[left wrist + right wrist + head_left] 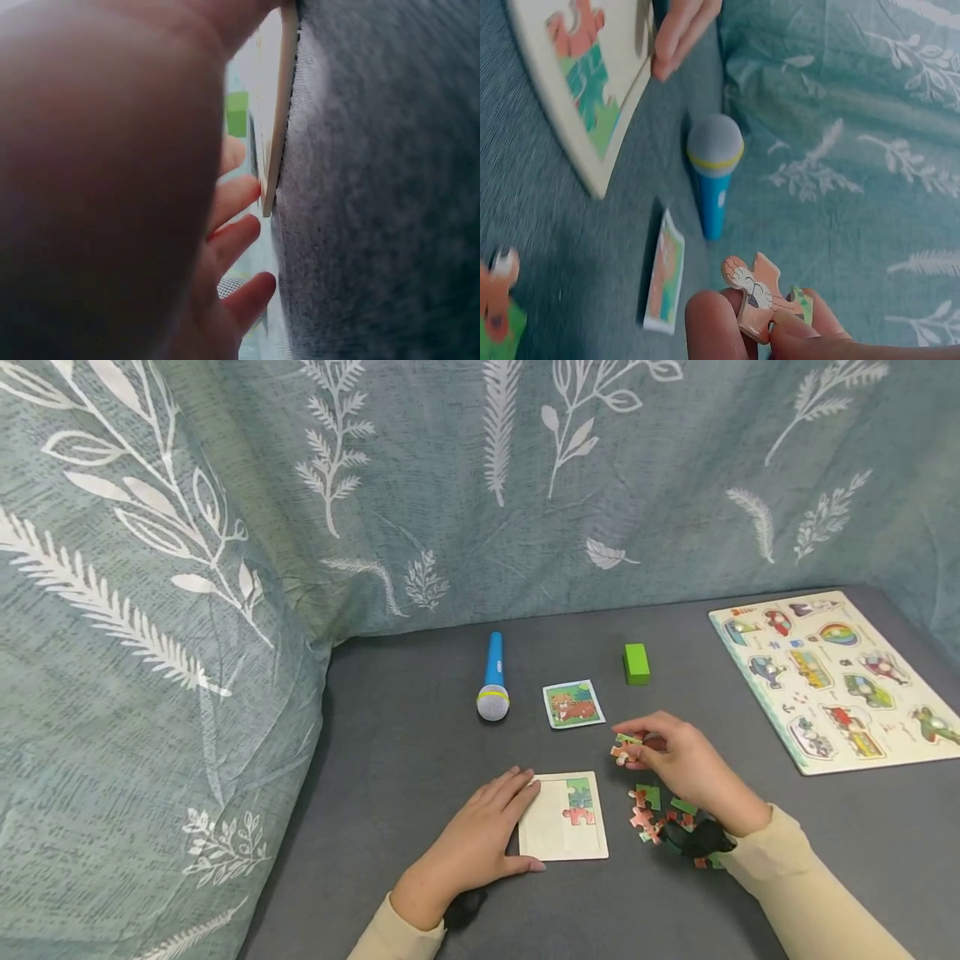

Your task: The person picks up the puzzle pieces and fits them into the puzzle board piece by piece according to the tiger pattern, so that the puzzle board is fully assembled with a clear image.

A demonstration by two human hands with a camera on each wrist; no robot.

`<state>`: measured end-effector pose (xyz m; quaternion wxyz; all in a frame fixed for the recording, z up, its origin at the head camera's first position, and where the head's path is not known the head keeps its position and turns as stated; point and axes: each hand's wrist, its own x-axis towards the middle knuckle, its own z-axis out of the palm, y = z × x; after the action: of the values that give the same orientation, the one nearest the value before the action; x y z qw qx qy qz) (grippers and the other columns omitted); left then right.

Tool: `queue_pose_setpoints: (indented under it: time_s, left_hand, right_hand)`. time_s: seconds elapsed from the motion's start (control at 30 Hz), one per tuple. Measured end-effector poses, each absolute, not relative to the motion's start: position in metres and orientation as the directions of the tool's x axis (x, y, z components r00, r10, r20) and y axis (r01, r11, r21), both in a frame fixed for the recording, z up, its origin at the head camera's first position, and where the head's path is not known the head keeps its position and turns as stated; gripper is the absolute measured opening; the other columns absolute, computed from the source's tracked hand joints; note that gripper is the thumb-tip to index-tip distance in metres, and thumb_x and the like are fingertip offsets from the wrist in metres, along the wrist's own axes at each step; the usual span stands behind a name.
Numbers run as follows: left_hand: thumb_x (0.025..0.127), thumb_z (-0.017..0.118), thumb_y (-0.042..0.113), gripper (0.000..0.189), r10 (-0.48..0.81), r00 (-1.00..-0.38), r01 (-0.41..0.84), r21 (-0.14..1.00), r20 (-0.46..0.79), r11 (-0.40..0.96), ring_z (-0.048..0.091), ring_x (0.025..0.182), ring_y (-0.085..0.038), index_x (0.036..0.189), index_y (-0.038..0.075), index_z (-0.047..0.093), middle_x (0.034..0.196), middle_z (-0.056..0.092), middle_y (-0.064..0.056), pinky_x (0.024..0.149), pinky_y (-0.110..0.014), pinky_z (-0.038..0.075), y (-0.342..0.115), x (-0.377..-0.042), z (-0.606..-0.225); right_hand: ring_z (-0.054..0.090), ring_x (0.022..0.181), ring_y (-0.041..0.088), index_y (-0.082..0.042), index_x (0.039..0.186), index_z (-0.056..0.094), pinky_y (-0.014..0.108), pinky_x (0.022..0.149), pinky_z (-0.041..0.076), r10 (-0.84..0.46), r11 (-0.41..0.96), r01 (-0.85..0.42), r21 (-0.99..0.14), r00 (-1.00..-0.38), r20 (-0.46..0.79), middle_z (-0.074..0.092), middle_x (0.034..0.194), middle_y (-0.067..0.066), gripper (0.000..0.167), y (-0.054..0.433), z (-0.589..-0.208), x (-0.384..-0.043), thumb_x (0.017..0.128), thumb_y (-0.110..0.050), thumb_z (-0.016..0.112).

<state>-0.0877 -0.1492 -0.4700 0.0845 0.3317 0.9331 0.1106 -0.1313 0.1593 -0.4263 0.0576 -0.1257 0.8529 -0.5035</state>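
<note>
Grey table (405, 760) shows along the right edge of the puzzle tray (547, 837), and off its far right corner the right hand (682, 760) pinches a bumpy orange, white and green jigsaw piece (624, 749) while the left hand (480, 837), fingers loose, touches the tray's left side.

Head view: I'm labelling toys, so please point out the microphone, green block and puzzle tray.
Microphone (494, 675), head view, blue handle.
Green block (636, 662), head view, top face.
Puzzle tray (551, 828), head view, bare base.
</note>
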Motion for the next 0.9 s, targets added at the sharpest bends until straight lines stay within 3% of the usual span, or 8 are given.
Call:
queue_pose_setpoints:
  time_s: [0.03,0.3,0.57,0.73,0.9]
  left_hand:
    - [0.087,0.08,0.058,0.102,0.634,-0.768,0.594,0.269,-0.088,0.758,0.024,0.157,-0.029,0.163,0.007,0.036,0.169,0.03,-0.011,0.124,-0.046,0.029,-0.149,-0.088,-0.47]
    - [0.086,0.08,0.06,0.106,0.619,-0.78,0.573,0.293,-0.091,0.765,0.023,0.158,-0.028,0.164,0.007,0.033,0.171,0.027,-0.01,0.125,-0.045,0.025,-0.149,-0.089,-0.474]
    - [0.085,0.081,0.061,0.108,0.601,-0.795,0.556,0.294,-0.085,0.777,0.022,0.158,-0.028,0.164,0.005,0.033,0.17,0.028,-0.011,0.125,-0.046,0.025,-0.15,-0.09,-0.473]
    - [0.085,0.08,0.062,0.108,0.597,-0.798,0.555,0.284,-0.086,0.782,0.022,0.158,-0.028,0.164,0.006,0.032,0.17,0.029,-0.011,0.126,-0.046,0.024,-0.151,-0.09,-0.472]
    - [0.085,0.08,0.062,0.107,0.589,-0.802,0.541,0.295,-0.103,0.788,0.024,0.157,-0.028,0.164,0.006,0.033,0.169,0.031,-0.011,0.125,-0.048,0.025,-0.155,-0.087,-0.471]
  right_hand:
    - [0.074,0.083,0.023,0.008,0.127,0.069,0.034,0.074,0.062,-0.285,0.454,-0.167,-0.875,-0.958,0.035,0.06,0.107,0.017,0.03,0.157,-0.427,-0.132,0.098,0.011,0.065]
    - [0.064,0.081,0.017,0.003,0.125,0.071,0.027,0.067,0.055,-0.322,0.548,-0.224,-0.806,-0.946,0.043,0.068,0.097,0.005,0.032,0.145,-0.431,-0.136,0.093,0.006,0.074]
    - [0.071,0.08,0.023,-0.005,0.094,0.072,0.028,0.067,0.057,-0.339,0.486,-0.189,-0.853,-0.941,0.015,0.072,0.085,0.0,0.008,0.132,-0.439,-0.14,0.093,0.002,0.077]
    - [0.07,0.077,0.019,-0.003,0.1,0.076,0.03,0.067,0.059,-0.331,0.468,-0.18,-0.865,-0.943,0.017,0.074,0.087,0.003,0.007,0.125,-0.441,-0.139,0.095,0.001,0.075]
    - [0.072,0.086,0.017,0.001,0.116,0.075,0.029,0.073,0.06,-0.352,0.474,-0.168,-0.864,-0.936,-0.01,0.075,0.099,0.004,0.022,0.117,-0.445,-0.134,0.094,0.003,0.075]
